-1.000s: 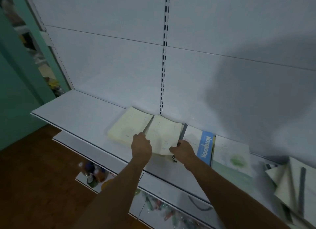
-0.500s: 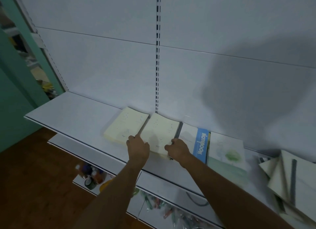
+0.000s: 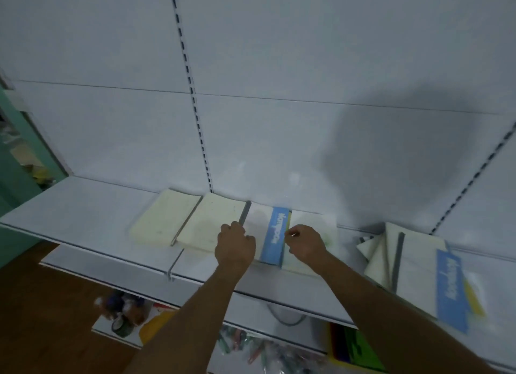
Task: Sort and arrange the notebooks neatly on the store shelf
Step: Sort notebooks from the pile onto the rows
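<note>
Four notebooks lie in a row on the white shelf [image 3: 83, 206]: two cream ones [image 3: 164, 217] [image 3: 209, 223], a white one with a blue band [image 3: 275, 234], and a pale one with a green print [image 3: 321, 223]. My left hand [image 3: 236, 244] has its fingers curled at the left, dark-spined edge of the blue-band notebook. On that notebook's right edge, where it meets the green-print one, my right hand [image 3: 305, 241] pinches. A loose, crooked pile of notebooks [image 3: 418, 270] lies at the right end of the shelf.
Behind the shelf rises a white back panel with a slotted upright [image 3: 195, 114]. A lower shelf [image 3: 111, 264] juts out beneath, with small stationery items [image 3: 120, 312] and coloured packs below it. A teal wall [image 3: 16, 206] borders the left side.
Both hands have moved right, from the edges of the second cream notebook to the edges of the blue-band notebook. The view has shifted right, showing more of the pile.
</note>
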Action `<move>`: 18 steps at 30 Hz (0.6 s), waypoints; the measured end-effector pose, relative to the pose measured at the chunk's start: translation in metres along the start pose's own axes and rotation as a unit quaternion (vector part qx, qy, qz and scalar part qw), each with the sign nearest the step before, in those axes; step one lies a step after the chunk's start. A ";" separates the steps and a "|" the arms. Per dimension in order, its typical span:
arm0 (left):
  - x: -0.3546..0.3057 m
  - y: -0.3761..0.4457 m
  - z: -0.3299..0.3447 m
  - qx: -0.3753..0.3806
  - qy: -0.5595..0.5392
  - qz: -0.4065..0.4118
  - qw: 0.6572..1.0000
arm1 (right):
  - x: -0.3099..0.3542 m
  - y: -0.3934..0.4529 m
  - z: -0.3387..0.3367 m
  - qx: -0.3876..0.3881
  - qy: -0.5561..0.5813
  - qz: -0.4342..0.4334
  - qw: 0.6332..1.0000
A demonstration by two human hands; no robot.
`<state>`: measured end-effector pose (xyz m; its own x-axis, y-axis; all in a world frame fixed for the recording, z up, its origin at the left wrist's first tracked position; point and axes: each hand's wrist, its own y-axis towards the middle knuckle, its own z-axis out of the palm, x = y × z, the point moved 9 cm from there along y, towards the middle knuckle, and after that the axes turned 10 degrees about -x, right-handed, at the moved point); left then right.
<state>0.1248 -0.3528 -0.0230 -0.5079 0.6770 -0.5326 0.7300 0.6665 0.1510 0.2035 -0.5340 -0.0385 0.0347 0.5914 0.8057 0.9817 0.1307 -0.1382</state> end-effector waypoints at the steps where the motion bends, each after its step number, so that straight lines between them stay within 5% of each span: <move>1: -0.022 -0.009 0.010 0.012 -0.005 0.016 1.000 | -0.012 0.000 -0.022 -0.018 -0.010 -0.001 1.000; 12: -0.237 -0.161 0.138 0.164 -0.045 0.157 0.973 | -0.202 -0.027 -0.262 -0.210 -0.221 0.151 0.940; 18: -0.257 -0.203 0.178 0.191 0.055 0.175 0.964 | -0.261 -0.043 -0.281 -0.157 -0.200 0.212 0.943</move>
<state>0.1887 -0.7174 -0.0648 -0.2308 0.8824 -0.4101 0.9698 0.2428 -0.0233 0.2043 -0.9173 -0.0810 0.4259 0.7985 0.4254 0.9043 -0.3910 -0.1714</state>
